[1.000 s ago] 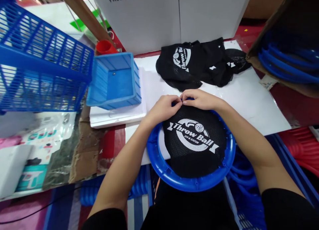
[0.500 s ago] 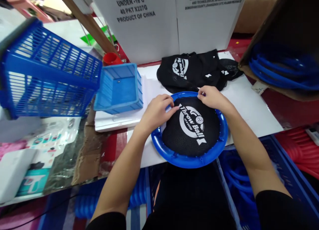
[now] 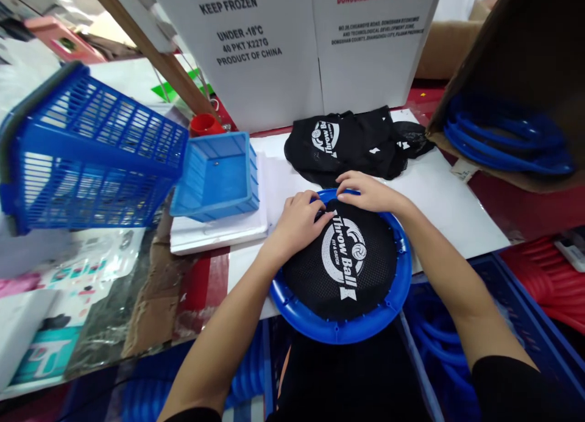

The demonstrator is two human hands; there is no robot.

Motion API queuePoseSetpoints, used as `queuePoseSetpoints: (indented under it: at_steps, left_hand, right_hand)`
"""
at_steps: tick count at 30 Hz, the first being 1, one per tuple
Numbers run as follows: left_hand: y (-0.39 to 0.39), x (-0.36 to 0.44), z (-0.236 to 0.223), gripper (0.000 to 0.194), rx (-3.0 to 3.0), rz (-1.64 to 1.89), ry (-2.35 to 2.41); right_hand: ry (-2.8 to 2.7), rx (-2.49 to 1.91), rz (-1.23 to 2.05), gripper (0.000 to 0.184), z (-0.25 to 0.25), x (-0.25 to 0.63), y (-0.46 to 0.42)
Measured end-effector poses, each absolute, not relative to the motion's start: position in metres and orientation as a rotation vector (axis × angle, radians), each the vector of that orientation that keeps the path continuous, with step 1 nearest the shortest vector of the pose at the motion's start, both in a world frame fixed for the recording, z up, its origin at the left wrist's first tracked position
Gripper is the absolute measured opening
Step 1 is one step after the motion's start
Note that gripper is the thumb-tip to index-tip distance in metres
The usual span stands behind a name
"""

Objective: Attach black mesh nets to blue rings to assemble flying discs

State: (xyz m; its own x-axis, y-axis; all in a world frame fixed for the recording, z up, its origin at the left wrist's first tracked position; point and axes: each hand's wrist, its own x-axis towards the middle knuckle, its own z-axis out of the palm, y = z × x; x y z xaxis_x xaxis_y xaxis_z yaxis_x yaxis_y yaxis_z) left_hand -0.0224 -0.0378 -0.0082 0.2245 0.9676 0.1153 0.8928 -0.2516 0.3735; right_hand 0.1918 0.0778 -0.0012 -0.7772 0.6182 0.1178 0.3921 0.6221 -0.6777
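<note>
A blue plastic ring (image 3: 347,329) lies on the white table sheet in front of me, half over the table's near edge. A black mesh net (image 3: 340,267) printed "Throw Ball" is stretched across it. My left hand (image 3: 299,222) presses the net's edge at the ring's upper left. My right hand (image 3: 365,190) pinches the net at the ring's far rim. Behind the ring lies a pile of more black mesh nets (image 3: 347,143).
A small light-blue bin (image 3: 218,177) sits left of the ring, beside a tilted blue basket (image 3: 86,157). White cartons (image 3: 292,44) stand at the back. A cardboard box with blue rings (image 3: 503,142) is at right. More blue rings (image 3: 439,324) lie below the table.
The ring has turned clockwise, so the print now runs nearly top to bottom. My hands parted along the far rim, then came closer together again at the upper left.
</note>
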Motion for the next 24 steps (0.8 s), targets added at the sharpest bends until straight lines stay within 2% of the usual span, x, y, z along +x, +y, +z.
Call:
queuePoseSetpoints:
  at_steps: [5, 11, 24]
  left_hand:
    - [-0.032, -0.015, -0.012, 0.031, 2.218, 0.494, 1.798]
    - [-0.026, -0.014, -0.013, 0.016, 2.102, 0.602, 1.798]
    - [-0.02, -0.014, -0.007, 0.012, 1.942, 0.687, 1.868]
  right_hand:
    - [-2.493, -0.782, 1.034, 0.008, -0.014, 0.178, 0.081]
    - [-2.317, -0.883, 1.269, 0.005, -0.015, 0.176, 0.088]
    - [-2.253, -0.901, 1.224, 0.013, -0.021, 0.172, 0.083]
